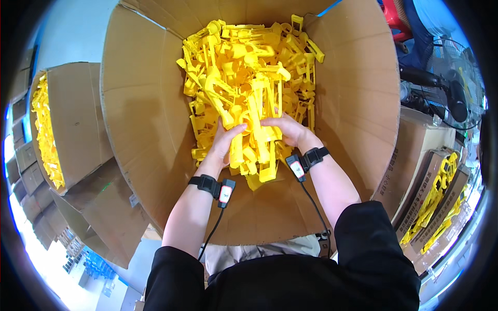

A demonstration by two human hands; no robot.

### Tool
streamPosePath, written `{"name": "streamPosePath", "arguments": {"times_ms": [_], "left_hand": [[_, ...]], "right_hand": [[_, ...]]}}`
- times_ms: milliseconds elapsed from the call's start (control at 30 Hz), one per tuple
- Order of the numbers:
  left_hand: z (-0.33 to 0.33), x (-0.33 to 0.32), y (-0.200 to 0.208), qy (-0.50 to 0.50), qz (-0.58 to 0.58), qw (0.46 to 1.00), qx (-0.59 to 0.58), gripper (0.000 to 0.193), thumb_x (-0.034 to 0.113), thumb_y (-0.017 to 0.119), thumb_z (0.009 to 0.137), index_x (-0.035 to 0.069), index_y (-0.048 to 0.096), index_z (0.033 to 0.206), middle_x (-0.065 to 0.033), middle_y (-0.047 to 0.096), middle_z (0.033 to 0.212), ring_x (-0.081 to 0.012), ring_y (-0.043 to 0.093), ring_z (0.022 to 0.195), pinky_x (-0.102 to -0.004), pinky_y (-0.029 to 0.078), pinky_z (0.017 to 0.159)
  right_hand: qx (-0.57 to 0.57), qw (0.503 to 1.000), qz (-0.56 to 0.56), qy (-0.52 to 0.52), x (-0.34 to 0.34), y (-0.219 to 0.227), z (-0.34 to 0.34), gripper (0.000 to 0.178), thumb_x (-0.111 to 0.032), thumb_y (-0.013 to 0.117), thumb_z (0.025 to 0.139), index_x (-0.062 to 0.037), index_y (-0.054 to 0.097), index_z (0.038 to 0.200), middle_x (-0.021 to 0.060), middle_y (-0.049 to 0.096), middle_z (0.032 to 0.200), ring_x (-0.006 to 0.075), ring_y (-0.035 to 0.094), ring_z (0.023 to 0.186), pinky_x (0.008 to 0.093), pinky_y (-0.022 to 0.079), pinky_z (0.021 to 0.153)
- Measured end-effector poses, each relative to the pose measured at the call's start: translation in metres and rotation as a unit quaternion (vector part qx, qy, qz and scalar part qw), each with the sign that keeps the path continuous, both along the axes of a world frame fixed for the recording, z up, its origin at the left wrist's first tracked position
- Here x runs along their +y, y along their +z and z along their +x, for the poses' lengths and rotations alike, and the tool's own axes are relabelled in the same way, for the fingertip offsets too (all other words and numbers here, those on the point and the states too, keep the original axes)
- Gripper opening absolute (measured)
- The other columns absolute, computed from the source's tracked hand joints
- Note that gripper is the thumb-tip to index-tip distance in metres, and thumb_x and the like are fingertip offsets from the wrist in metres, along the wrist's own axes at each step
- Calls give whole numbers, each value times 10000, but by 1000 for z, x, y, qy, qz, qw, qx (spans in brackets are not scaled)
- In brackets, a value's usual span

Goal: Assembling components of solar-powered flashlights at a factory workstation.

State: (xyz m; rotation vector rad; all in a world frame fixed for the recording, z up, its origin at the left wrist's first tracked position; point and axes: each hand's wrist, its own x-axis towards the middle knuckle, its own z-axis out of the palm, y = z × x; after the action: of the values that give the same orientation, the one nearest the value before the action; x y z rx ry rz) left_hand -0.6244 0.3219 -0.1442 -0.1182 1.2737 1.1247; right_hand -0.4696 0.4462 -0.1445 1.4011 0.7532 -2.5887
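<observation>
A large cardboard box (142, 78) opens in front of me, its flaps raised, with a heap of yellow plastic parts (244, 54) inside. Long frames and short rounded tubes show among these parts. At the near side of the heap, my left hand (224, 140) and my right hand (291, 129) clasp a tangled bunch of yellow plastic parts (259, 122) from both sides. The left thumb lies over a tubular piece; the right thumb presses in from the opposite side. Most other fingers are hidden by the parts.
To the left stands another carton (80, 119) filled with yellow pieces, near an open box (98, 207). Cartons with yellow parts (436, 192) sit at the right. A black wire-caged fan (454, 88) is at upper right. Cabled straps (314, 155) circle both my wrists.
</observation>
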Motion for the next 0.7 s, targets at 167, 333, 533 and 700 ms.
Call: {"name": "streamPosePath", "arguments": {"times_ms": [167, 333, 533, 700], "left_hand": [[5, -9, 33, 0, 38, 999, -2, 828, 100, 662, 771, 157, 185, 1445, -140, 400, 1366, -290, 442, 1239, -431, 427, 1000], [14, -21, 71, 19, 112, 993, 26, 855, -31, 659, 732, 149, 191, 1424, -112, 425, 1341, -268, 451, 1230, -434, 419, 1009], [17, -37, 132, 4, 192, 980, 56, 904, -62, 661, 709, 172, 176, 1436, -92, 411, 1360, -262, 423, 1272, -423, 382, 1046], [32, -33, 196, -13, 253, 966, 44, 895, -73, 659, 711, 163, 183, 1432, -92, 401, 1364, -258, 438, 1254, -425, 394, 1033]], "right_hand": [[42, 998, 43, -33, -16, 29, 12, 532, -61, 682, 783, -37, 492, 1279, 88, 608, 1183, 187, 585, 1055, 325, 460, 915], [81, 990, 96, -58, -29, 67, 17, 608, 6, 701, 743, -41, 462, 1300, 92, 604, 1187, 173, 571, 1079, 325, 446, 948], [106, 979, 163, -60, -46, 134, 28, 635, -2, 712, 739, -54, 447, 1314, 78, 587, 1221, 168, 555, 1104, 319, 428, 970], [134, 963, 203, -117, -57, 199, 46, 644, -3, 719, 733, -61, 448, 1315, 65, 574, 1241, 162, 529, 1140, 323, 406, 996]]}}
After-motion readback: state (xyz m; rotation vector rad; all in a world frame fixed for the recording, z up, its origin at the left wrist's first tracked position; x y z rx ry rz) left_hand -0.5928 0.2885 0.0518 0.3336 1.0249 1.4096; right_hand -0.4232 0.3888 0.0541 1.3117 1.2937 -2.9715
